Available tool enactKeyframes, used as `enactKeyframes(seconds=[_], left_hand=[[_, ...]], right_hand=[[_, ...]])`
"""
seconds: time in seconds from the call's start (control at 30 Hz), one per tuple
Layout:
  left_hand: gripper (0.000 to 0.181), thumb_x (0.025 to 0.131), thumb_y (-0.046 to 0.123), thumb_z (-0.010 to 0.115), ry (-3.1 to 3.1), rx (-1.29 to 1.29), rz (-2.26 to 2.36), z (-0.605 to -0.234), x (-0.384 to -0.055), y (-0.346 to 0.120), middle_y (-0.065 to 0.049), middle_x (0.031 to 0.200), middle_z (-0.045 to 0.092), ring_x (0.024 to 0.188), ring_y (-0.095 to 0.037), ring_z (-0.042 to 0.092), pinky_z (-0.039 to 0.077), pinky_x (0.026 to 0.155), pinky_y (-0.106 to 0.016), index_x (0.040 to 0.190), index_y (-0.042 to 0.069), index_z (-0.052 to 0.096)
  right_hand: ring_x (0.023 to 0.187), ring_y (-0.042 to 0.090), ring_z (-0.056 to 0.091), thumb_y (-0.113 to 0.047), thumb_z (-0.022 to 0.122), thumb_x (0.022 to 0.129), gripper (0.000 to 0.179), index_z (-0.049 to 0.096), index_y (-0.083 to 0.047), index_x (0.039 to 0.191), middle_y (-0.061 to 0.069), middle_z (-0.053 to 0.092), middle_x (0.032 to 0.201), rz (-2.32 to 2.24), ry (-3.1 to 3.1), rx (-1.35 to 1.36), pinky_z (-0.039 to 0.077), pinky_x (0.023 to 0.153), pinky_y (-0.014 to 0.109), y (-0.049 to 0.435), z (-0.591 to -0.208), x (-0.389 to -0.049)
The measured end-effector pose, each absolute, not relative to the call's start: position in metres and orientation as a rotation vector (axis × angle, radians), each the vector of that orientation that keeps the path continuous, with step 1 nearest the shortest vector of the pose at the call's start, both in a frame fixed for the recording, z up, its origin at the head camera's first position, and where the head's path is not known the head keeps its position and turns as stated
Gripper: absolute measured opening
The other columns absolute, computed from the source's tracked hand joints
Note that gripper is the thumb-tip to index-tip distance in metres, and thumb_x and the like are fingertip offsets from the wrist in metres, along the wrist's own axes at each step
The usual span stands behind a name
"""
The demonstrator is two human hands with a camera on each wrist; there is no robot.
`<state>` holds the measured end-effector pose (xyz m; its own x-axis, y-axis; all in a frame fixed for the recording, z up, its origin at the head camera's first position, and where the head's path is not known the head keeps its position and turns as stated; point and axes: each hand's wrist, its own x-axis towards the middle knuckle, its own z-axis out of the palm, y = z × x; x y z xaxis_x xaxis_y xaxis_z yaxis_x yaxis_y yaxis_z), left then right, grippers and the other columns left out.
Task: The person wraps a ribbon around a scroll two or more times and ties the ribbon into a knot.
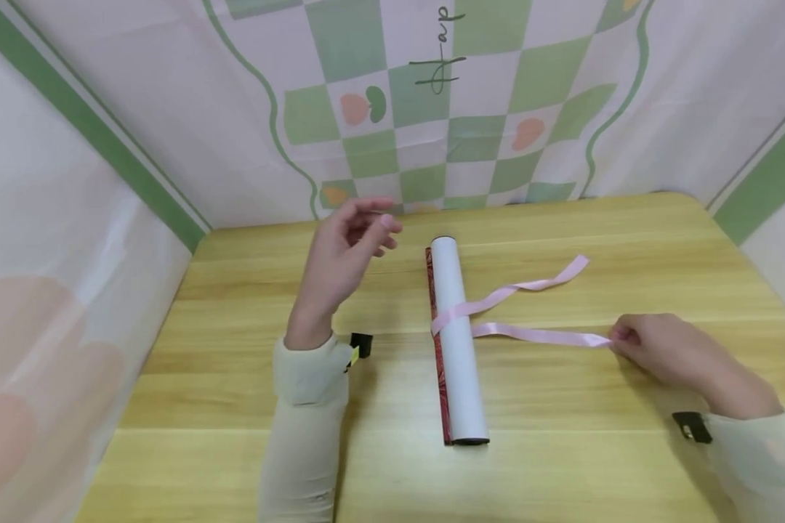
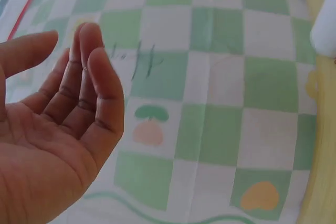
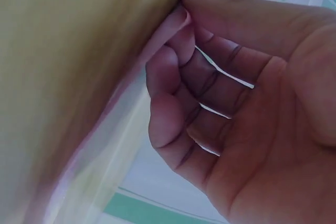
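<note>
Head view, as I watch from beside the wooden-topped table [image 1: 203, 385], gives me one worry first: the smooth, pale-pink satin ribbon [image 1: 533, 335] could slide round or drag askew. It loops about a white, rolled-up cylinder [image 1: 460, 341] that lies lengthwise on the wood, with a narrow dark-red patterned strip [image 1: 440, 370] along its left side. Nothing pins the roll down — neither hand touches it — so a firm tug from the right would probably turn it or shift it across the table. The upper ribbon tail [image 1: 510, 290] lies loose, held by nobody, and I judge that too much pull on the lower one could draw it back through and undo the loop. The lower tail also looks slightly twisted, which might leave a crease. As for the grip, the right hand [image 1: 674, 352] pinches the very tip of that lower tail between thumb and fingers, clamped on only a little ribbon; so slight a hold, to my mind, could slip. The left hand [image 1: 343, 254] hangs above the table to the left of the roll, fingers loosely curved, thumb apart from them, with nothing between.
</note>
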<state>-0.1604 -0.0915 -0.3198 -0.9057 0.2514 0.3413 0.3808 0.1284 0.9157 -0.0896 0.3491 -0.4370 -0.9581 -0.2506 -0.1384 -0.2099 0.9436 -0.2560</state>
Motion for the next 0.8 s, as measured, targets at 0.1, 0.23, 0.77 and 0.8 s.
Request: enactKeyframes(seconds=[0.1, 0.23, 0.77, 0.8], left_hand=[[0.026, 0.107, 0.011, 0.060, -2.179, -0.587, -1.941, -0.319, -0.155, -0.100, -0.008, 0.102, 0.073, 0.084, -0.017, 0.070, 0.057, 0.077, -0.026, 0.130, 0.001, 0.064], [0.022, 0.107, 0.006, 0.059, -2.077, -0.578, -1.942, -0.318, -0.154, -0.102, 0.003, 0.095, 0.071, 0.078, -0.013, 0.067, 0.054, 0.073, -0.024, 0.126, -0.003, 0.064], [0.015, 0.105, 0.004, 0.061, -1.909, -0.510, -2.000, -0.312, -0.151, -0.110, 0.007, 0.089, 0.070, 0.073, -0.012, 0.063, 0.051, 0.067, -0.023, 0.118, -0.002, 0.064], [0.015, 0.105, 0.004, 0.061, -1.906, -0.509, -2.001, -0.312, -0.150, -0.111, 0.007, 0.089, 0.070, 0.073, -0.012, 0.063, 0.051, 0.067, -0.022, 0.118, -0.002, 0.064]], right_hand=[[0.067, 0.014, 0.051, -0.016, 0.067, 0.103, 0.014, 0.071, -0.002, 0.103, -0.004, 0.065, 0.076, -0.378, 2.937, -0.339, 0.045, 0.063, 0.033, 0.349, -0.431, -0.088], [0.067, 0.014, 0.061, -0.017, 0.060, 0.108, 0.019, 0.067, 0.000, 0.111, 0.000, 0.073, 0.080, -0.442, 2.936, -0.311, 0.049, 0.063, 0.033, 0.346, -0.417, -0.090], [0.070, 0.003, 0.066, -0.024, 0.069, 0.104, 0.027, 0.066, -0.005, 0.124, -0.012, 0.072, 0.088, -1.042, 2.919, -0.200, 0.053, 0.060, 0.023, 0.296, -0.344, -0.110], [0.071, 0.005, 0.067, -0.024, 0.069, 0.104, 0.028, 0.066, -0.005, 0.124, -0.011, 0.073, 0.089, -1.057, 2.903, -0.189, 0.054, 0.061, 0.023, 0.291, -0.339, -0.112]])
